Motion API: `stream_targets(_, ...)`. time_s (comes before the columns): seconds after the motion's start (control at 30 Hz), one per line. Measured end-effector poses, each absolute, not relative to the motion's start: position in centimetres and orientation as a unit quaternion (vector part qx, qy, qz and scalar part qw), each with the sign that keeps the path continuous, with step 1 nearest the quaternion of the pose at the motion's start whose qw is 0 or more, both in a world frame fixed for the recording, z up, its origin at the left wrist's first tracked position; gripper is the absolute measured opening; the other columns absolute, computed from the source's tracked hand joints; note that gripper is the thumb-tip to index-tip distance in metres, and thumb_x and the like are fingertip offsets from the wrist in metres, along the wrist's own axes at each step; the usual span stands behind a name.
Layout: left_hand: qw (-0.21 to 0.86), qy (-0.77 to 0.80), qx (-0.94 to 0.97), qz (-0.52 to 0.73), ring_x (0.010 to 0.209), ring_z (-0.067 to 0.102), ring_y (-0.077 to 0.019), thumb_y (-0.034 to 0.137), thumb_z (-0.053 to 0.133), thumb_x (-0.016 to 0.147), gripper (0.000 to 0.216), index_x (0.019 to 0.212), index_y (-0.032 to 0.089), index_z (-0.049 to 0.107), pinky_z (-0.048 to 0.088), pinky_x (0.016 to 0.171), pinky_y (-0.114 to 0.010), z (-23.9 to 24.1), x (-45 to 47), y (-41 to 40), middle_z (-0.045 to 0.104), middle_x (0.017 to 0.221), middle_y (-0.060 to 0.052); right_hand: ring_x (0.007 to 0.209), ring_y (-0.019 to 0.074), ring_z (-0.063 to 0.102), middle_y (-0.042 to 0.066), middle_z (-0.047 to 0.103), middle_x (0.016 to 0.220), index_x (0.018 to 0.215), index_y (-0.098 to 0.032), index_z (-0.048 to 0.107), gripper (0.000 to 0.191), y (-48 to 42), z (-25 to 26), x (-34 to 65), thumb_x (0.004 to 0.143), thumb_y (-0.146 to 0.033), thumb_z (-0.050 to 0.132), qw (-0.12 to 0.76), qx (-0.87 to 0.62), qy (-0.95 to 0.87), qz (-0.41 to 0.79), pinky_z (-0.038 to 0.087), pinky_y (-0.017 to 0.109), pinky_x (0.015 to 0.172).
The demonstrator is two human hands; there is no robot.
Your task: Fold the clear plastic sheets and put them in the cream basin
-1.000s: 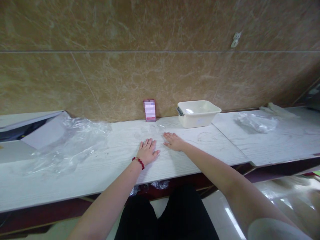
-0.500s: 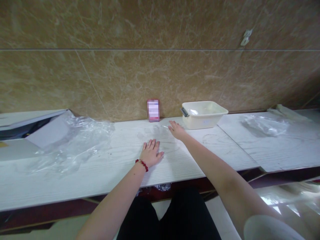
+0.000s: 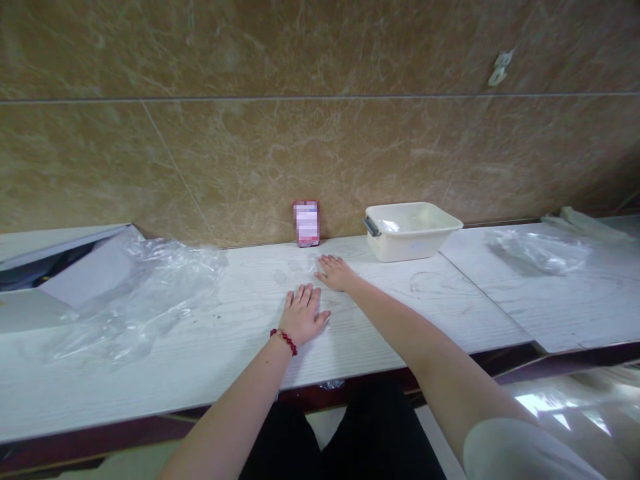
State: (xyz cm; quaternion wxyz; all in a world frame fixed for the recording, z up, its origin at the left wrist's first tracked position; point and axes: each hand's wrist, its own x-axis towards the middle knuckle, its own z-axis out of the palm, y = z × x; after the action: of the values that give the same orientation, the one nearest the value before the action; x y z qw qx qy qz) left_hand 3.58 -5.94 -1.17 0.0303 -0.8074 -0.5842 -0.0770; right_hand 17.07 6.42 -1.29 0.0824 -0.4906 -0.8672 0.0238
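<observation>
The left hand (image 3: 303,319) and right hand (image 3: 336,273) are laid palm-down, fingers apart, nothing gripped, on the white wood-grain bench (image 3: 250,287). At twelve o'clock from the left hand, faint clear plastic film (image 3: 296,269) is seen, presumably light and slippery, best pinched by an edge. Writing on the red-edged rectangular screen (image 3: 307,224) is pixelated.

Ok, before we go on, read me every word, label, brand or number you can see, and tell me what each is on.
None can be read.
Phone-like device against the wall: its front is pixelated, unreadable.
Cream bin: a faint bluish mark on the front, too small and blurred to read.
White tabletop around the hands: no lettering shows.
</observation>
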Motion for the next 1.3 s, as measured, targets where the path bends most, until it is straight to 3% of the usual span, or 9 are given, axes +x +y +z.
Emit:
stream_targets(0.17, 0.029, -0.583, -0.807, -0.088, 0.123, 0.020, -0.0245, 0.052, 0.023, 0.078, 0.061, 0.127, 0.017, 0.030, 0.011, 0.099, -0.043, -1.4, 3.4, -6.0, 0.027, 0.134, -0.010, 0.124, 0.0227, 0.017, 0.010, 0.021, 0.136, 0.129, -0.013, 0.025, 0.061, 8.4, -0.7, 17.5, 0.081, -0.050, 0.019, 0.078, -0.532, -0.842, 0.036, 0.013, 0.041, 0.099)
stream_targets(0.27, 0.026, -0.582, -0.808, -0.092, 0.123, 0.019, -0.0247, 0.053, 0.022, 0.078, 0.062, 0.128, 0.017, 0.029, 0.012, 0.099, -0.044, -1.4, 3.4, -6.0, 0.027, 0.134, -0.010, 0.118, 0.0209, 0.029, 0.012, 0.034, 0.130, 0.128, -0.012, 0.028, 0.051, 9.2, 0.0, 18.3, 0.084, -0.036, 0.020, 0.141, -0.600, -0.787, 0.014, 0.021, 0.037, 0.096)
stream_targets(0.37, 0.024, -0.579, -0.810, -0.094, 0.123, 0.019, -0.0252, 0.054, 0.020, 0.078, 0.062, 0.127, 0.017, 0.030, 0.012, 0.099, -0.045, -1.3, 3.3, -6.0, 0.027, 0.134, -0.010, 0.106, 0.0218, 0.043, 0.012, 0.049, 0.114, 0.116, -0.016, 0.045, 0.041, 9.8, 0.6, 19.7, 0.082, -0.028, 0.027, 0.154, -0.657, -0.738, 0.021, 0.032, 0.033, 0.088)
stream_targets(0.5, 0.025, -0.580, -0.809, -0.095, 0.124, 0.019, -0.0252, 0.054, 0.020, 0.077, 0.063, 0.127, 0.017, 0.030, 0.012, 0.099, -0.045, -1.3, 3.3, -6.0, 0.027, 0.134, -0.010, 0.094, 0.0237, 0.051, 0.010, 0.057, 0.098, 0.091, -0.021, 0.062, 0.030, 10.2, 1.1, 20.7, 0.073, -0.036, 0.043, 0.115, -0.667, -0.734, 0.052, 0.038, 0.033, 0.079)
stream_targets(0.67, 0.020, -0.579, -0.810, -0.092, 0.124, 0.019, -0.0253, 0.054, 0.020, 0.078, 0.063, 0.127, 0.016, 0.030, 0.012, 0.099, -0.045, -1.3, 3.3, -6.0, 0.026, 0.134, -0.010, 0.089, 0.0206, 0.054, 0.010, 0.059, 0.096, 0.094, -0.018, 0.060, 0.036, 10.4, 1.3, 20.0, 0.066, -0.039, 0.053, 0.089, -0.674, -0.729, 0.083, 0.039, 0.030, 0.076)
stream_targets(0.9, 0.037, -0.581, -0.808, -0.090, 0.123, 0.020, -0.0253, 0.053, 0.020, 0.078, 0.062, 0.127, 0.017, 0.030, 0.012, 0.099, -0.044, -1.2, 3.4, -6.1, 0.028, 0.134, -0.009, 0.108, 0.0201, 0.040, 0.011, 0.050, 0.113, 0.110, -0.015, 0.048, 0.036, 8.8, 0.5, 19.4, 0.079, -0.031, 0.036, 0.149, -0.613, -0.775, -0.021, 0.030, 0.032, 0.089)
stream_targets(1.0, 0.040, -0.581, -0.808, -0.090, 0.123, 0.019, -0.0252, 0.053, 0.021, 0.078, 0.062, 0.127, 0.016, 0.030, 0.012, 0.099, -0.043, -1.2, 3.4, -6.1, 0.027, 0.134, -0.009, 0.115, 0.0197, 0.033, 0.010, 0.043, 0.123, 0.118, -0.015, 0.041, 0.044, 7.7, -0.5, 19.1, 0.081, -0.036, 0.030, 0.108, -0.546, -0.830, -0.018, 0.021, 0.037, 0.095)
stream_targets(1.13, 0.038, -0.583, -0.806, -0.091, 0.124, 0.018, -0.0251, 0.053, 0.021, 0.078, 0.062, 0.127, 0.016, 0.030, 0.010, 0.099, -0.043, -1.2, 3.4, -6.1, 0.026, 0.135, -0.010, 0.122, 0.0247, 0.019, 0.012, 0.026, 0.133, 0.127, -0.012, 0.027, 0.058, 7.0, -0.8, 18.4, 0.081, -0.047, 0.021, 0.074, -0.590, -0.803, -0.029, 0.012, 0.048, 0.096)
stream_targets(1.3, 0.023, -0.587, -0.804, -0.089, 0.124, 0.018, -0.0256, 0.051, 0.025, 0.077, 0.062, 0.128, 0.014, 0.028, 0.010, 0.099, -0.044, -1.1, 3.6, -6.1, 0.025, 0.135, -0.012, 0.125, 0.0208, 0.011, 0.010, 0.017, 0.137, 0.131, -0.011, 0.020, 0.062, 6.4, -0.2, 16.0, 0.082, -0.049, 0.015, 0.065, -0.502, -0.863, -0.005, 0.009, 0.041, 0.099)
